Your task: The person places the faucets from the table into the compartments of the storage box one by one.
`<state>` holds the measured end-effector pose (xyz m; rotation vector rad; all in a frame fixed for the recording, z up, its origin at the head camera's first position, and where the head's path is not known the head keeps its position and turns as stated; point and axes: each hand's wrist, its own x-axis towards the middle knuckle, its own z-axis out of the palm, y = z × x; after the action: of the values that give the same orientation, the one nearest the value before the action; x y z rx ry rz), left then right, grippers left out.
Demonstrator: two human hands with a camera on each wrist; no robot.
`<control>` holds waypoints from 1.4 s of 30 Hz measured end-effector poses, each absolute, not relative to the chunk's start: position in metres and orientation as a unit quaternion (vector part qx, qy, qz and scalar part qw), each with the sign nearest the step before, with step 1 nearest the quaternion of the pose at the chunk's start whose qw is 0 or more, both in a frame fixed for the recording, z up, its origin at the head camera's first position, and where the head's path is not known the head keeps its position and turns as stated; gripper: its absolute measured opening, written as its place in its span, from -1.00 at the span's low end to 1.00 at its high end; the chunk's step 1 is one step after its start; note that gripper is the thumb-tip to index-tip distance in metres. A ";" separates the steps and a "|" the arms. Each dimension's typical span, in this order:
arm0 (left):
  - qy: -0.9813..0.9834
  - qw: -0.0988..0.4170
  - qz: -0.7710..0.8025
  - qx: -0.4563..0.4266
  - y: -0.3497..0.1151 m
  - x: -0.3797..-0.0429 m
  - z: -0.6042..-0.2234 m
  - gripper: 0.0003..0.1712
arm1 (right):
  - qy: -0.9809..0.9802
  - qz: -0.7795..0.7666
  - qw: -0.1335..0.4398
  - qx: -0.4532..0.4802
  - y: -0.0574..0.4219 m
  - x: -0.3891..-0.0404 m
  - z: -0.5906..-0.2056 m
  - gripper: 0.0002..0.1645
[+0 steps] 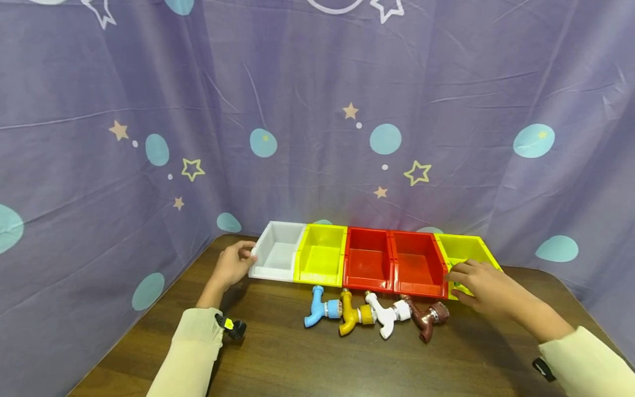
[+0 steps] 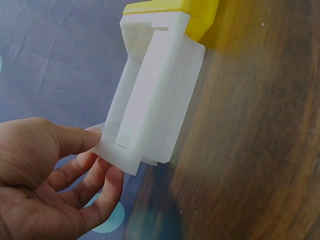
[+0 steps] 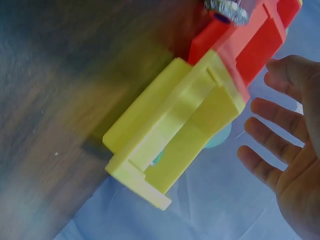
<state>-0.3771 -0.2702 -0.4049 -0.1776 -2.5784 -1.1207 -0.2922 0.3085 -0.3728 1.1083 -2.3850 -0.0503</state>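
Note:
At the left end of a row of joined plastic bins, my left hand [image 1: 232, 264] pinches the side rim of the white bin [image 1: 279, 256]. The left wrist view shows the thumb on top of that rim and the fingertips below it. My right hand [image 1: 483, 284] hovers over the yellow bin [image 1: 460, 243] at the right end, its fingers spread and loosely bent with nothing between them. Inside that bin a small green thing [image 3: 158, 157] shows only in part, so its kind is unclear.
Another yellow bin [image 1: 321, 259] and two red bins [image 1: 368, 259] fill the middle of the row. In front lie a blue tap [image 1: 316, 309], a mustard tap [image 1: 350, 315], a white tap [image 1: 387, 314] and a brown tap [image 1: 424, 320] on the wooden table [image 1: 307, 364]. A patterned curtain [image 1: 307, 182] hangs behind.

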 end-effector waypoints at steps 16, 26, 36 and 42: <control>-0.903 0.159 -0.393 -0.065 -0.272 -0.377 -0.407 -0.56 | -0.868 -0.020 0.222 0.444 0.276 -0.269 -0.391 -0.62; -0.903 0.161 -0.393 -0.065 -0.271 -0.377 -0.406 -0.56 | -0.858 -0.015 0.213 0.468 0.266 -0.264 -0.405 -0.55; -0.904 0.155 -0.395 -0.063 -0.271 -0.377 -0.406 -0.57 | -0.870 -0.011 0.175 0.460 0.261 -0.259 -0.415 -0.48; -0.901 0.155 -0.400 -0.063 -0.271 -0.377 -0.406 -0.56 | -0.875 -0.012 0.156 0.458 0.258 -0.258 -0.418 -0.52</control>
<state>-0.3767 -0.2713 -0.4060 -0.1802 -2.5815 -1.1458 -0.2584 0.2580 -0.4183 1.3111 -2.5070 -0.0356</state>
